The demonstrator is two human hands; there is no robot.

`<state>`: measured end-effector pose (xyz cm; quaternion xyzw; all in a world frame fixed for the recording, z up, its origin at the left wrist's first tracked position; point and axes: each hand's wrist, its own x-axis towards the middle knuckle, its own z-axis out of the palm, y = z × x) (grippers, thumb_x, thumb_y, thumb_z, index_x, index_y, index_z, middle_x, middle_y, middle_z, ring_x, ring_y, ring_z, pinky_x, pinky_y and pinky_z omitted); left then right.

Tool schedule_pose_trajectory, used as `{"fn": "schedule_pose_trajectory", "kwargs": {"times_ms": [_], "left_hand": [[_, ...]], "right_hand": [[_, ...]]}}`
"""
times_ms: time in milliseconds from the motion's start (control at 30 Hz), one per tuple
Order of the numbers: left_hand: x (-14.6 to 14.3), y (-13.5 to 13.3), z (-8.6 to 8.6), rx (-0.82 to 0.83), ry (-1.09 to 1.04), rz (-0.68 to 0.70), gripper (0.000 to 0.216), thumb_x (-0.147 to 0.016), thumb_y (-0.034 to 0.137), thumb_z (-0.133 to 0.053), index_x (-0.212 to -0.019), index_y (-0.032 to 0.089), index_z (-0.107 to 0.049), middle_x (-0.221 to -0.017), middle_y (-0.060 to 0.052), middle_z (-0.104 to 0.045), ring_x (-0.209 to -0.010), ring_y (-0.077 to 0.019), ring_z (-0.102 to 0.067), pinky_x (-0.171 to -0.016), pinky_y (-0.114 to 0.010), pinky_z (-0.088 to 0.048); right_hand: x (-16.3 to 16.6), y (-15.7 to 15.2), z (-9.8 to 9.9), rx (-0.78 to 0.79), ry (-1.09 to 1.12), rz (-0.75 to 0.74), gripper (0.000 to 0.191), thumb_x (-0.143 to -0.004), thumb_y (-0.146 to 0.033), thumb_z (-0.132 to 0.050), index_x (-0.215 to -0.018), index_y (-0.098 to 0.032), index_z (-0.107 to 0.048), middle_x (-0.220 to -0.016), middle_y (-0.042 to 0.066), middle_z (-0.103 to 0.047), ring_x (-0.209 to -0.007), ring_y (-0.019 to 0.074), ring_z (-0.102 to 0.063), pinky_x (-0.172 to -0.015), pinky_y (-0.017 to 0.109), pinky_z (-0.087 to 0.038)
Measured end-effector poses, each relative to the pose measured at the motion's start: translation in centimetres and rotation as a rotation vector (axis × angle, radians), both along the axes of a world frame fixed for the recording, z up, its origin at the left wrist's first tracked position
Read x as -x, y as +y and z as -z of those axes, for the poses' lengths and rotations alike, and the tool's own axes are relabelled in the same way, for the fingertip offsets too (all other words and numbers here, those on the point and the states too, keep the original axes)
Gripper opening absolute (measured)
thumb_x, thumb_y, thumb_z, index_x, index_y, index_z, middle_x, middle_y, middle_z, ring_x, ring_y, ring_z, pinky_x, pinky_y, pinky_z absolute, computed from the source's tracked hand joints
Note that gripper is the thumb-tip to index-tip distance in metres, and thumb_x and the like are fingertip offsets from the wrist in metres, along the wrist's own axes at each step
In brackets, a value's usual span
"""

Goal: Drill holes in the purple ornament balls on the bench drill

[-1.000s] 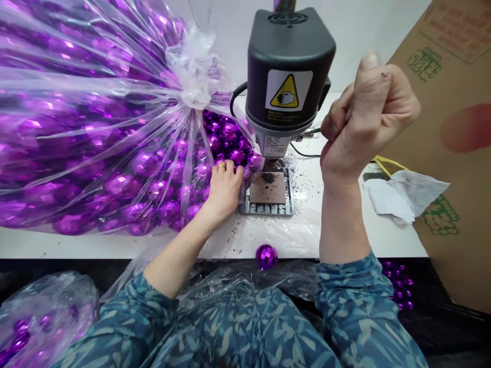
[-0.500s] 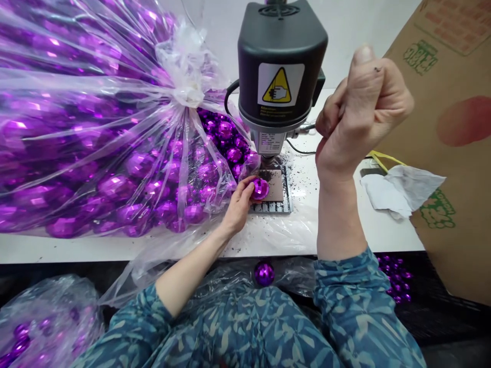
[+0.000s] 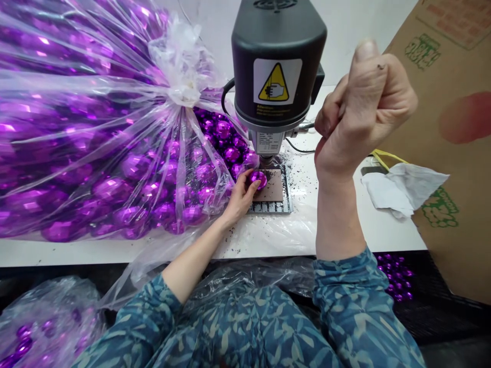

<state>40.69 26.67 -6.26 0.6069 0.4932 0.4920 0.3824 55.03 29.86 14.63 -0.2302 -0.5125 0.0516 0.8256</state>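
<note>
My left hand [image 3: 241,196] is closed on a shiny purple faceted ball [image 3: 258,179], held by the fingers and thumb. The ball is over the left part of a brown board [image 3: 273,185] on the metal base plate [image 3: 287,205], just below the head of a black bench drill press [image 3: 279,48]. Its bit is hard to make out. Raised to the right of the machine, my right hand [image 3: 362,112] is clenched around a lever [image 3: 307,127]; the grip end is hidden in the fist.
A large clear plastic bag [image 3: 184,89] of purple balls fills the left side. Dark shavings lie around the base. A cardboard box [image 3: 452,168] and white paper [image 3: 387,194] stand at right. More balls lie in a bag [image 3: 49,317] lower left and in a dark crate [image 3: 395,278].
My left hand has moved the ball slightly away from me, beneath the drill head. A ball falling or lying near my lap is out of sight now. My right hand keeps its grip.
</note>
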Motion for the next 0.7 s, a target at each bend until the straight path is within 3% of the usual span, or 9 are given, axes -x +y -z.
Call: {"fn": "schedule_pose_trajectory", "kwargs": {"times_ms": [167, 267, 367, 533, 700], "left_hand": [[-0.5, 0.1, -0.5, -0.011, 0.021, -0.011, 0.047, -0.096, 0.046, -0.062, -0.135, 0.021, -0.055, -0.124, -0.011, -0.068, -0.112, -0.0227, -0.068, -0.096, -0.037, -0.056], [-0.7, -0.2, -0.7, -0.082, 0.109, -0.077, 0.046, -0.09, 0.041, -0.072, -0.129, 0.02, -0.06, -0.119, -0.01, -0.068, -0.108, -0.0236, -0.067, -0.094, -0.038, -0.055], [-1.0, -0.2, -1.2, -0.158, 0.204, -0.09, 0.045, -0.085, 0.035, -0.078, -0.125, 0.02, -0.064, -0.114, -0.009, -0.067, -0.101, -0.0225, -0.066, -0.088, -0.036, -0.056], [-1.6, 0.2, -2.0, -0.173, 0.285, -0.137, 0.045, -0.076, 0.029, -0.086, -0.116, 0.019, -0.068, -0.107, -0.007, -0.065, -0.101, -0.0234, -0.063, -0.087, -0.037, -0.055], [-2.0, 0.6, -2.0, -0.164, 0.324, -0.157, 0.044, -0.074, 0.03, -0.088, -0.113, 0.019, -0.071, -0.103, -0.006, -0.062, -0.1, -0.0233, -0.063, -0.086, -0.037, -0.055]], "right_hand": [[0.0, 0.2, 0.1, 0.013, -0.017, 0.052, 0.065, -0.084, -0.078, -0.043, -0.059, -0.023, -0.019, -0.043, -0.007, -0.019, -0.036, 0.0056, -0.02, -0.042, 0.029, -0.021], [-0.1, 0.4, 0.2, 0.047, -0.012, 0.061, 0.067, -0.082, -0.085, -0.038, -0.06, -0.024, -0.018, -0.043, -0.006, -0.018, -0.037, 0.007, -0.02, -0.044, 0.03, -0.026], [0.0, 0.3, 0.1, 0.065, 0.001, 0.049, 0.071, -0.078, -0.089, -0.036, -0.06, -0.023, -0.017, -0.044, -0.006, -0.019, -0.037, 0.008, -0.019, -0.044, 0.031, -0.022], [-0.1, 0.3, 0.2, 0.007, 0.001, -0.008, 0.066, -0.083, -0.079, -0.047, -0.058, -0.024, -0.02, -0.043, -0.007, -0.022, -0.037, 0.0065, -0.02, -0.044, 0.031, -0.023], [-0.2, 0.3, 0.3, 0.044, -0.035, 0.021, 0.064, -0.083, -0.081, -0.04, -0.061, -0.025, -0.018, -0.045, -0.007, -0.022, -0.038, 0.0064, -0.021, -0.045, 0.03, -0.023]]}}
